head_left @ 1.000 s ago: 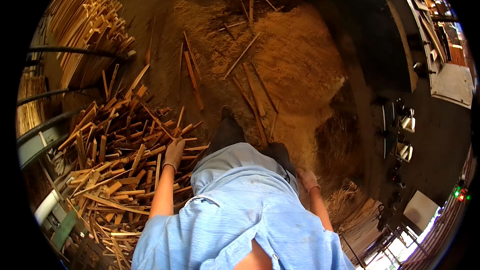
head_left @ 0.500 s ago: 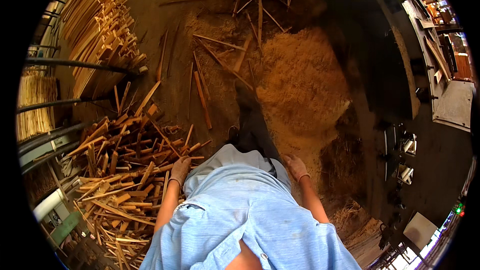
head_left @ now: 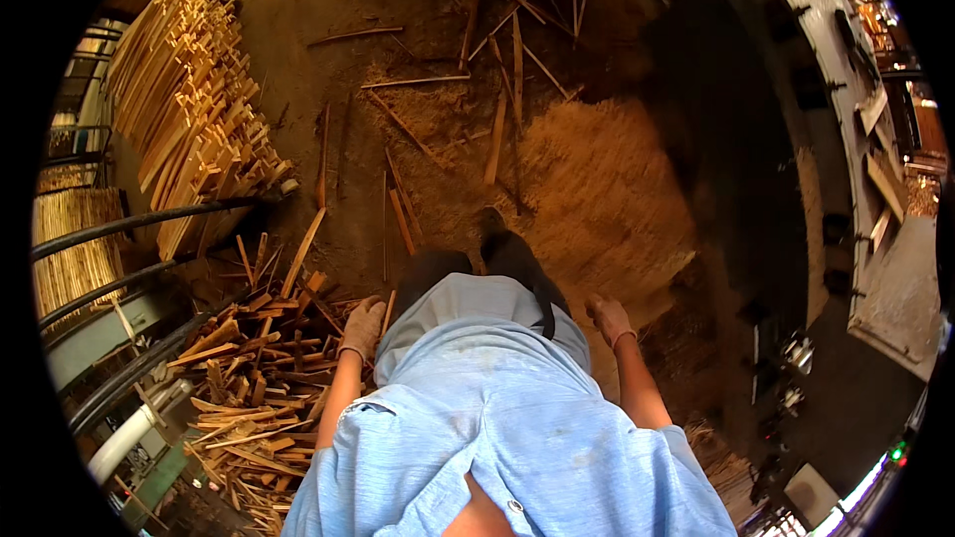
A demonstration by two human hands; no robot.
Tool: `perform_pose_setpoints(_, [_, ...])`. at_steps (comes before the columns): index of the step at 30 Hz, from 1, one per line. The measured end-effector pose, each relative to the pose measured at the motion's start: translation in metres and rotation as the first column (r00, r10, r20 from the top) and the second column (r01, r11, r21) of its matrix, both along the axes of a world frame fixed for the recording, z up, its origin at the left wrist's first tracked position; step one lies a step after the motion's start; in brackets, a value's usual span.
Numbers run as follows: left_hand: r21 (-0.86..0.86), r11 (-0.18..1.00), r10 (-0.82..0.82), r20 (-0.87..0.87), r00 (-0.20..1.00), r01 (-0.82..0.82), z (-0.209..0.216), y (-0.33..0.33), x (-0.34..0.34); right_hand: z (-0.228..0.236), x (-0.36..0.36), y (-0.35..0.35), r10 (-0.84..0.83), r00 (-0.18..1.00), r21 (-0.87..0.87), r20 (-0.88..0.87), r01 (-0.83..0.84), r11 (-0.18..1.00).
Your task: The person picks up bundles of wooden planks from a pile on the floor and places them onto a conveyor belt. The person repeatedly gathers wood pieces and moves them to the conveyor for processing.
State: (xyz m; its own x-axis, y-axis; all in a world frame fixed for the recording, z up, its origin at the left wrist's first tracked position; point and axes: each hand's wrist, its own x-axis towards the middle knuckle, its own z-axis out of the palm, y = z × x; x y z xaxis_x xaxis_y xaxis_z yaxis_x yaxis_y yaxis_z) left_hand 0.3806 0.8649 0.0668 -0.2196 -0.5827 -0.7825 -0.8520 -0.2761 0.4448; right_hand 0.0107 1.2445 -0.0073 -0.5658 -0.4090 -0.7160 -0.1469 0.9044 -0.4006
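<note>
My left hand point(head_left: 364, 326) hangs beside my left thigh, in what looks like a thin pale glove ending in a band at the wrist. It is loosely open with nothing visible in it. Nearest to it is a heap of wood offcuts point(head_left: 261, 358), apart from the fingers as far as I can tell. On the other side, my right hand point(head_left: 609, 318), gloved alike, hangs away from my hip. Its fingers are loosely bent and no object shows in them. Below it lies the sawdust point(head_left: 607, 209) on the floor.
Loose wood strips point(head_left: 408, 129) lie scattered over the floor ahead. A tall stack of wood slats point(head_left: 189, 129) stands at the left, behind dark metal rails point(head_left: 149, 229). At the right runs a long bench or machine point(head_left: 900, 288) with boards on it.
I have stepped forward: a different leg is ahead, and the scattered strips and the left stack sit nearer. Both hands have swung slightly; neither has picked up anything.
</note>
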Motion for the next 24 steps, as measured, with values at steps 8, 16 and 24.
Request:
perform_pose_setpoints(8, [-0.011,0.993,-0.114,-0.029,0.993,0.113,-0.065,-0.058,0.021,0.029,-0.086,-0.121,-0.278,0.96,0.011,0.025,0.278,0.961])
perform_pose_setpoints(16, [0.156,0.971,-0.192,0.049,0.98,0.182,-0.107,-0.152,0.02,-0.012,-0.014,-0.106,-0.005,0.982,0.026,-0.188,0.01,1.0])
perform_pose_setpoints(24, [-0.037,0.876,-0.477,0.086,0.874,0.482,-0.066,-0.228,0.025,0.049,0.025,-0.197,-0.016,0.99,0.13,0.142,-0.002,0.991])
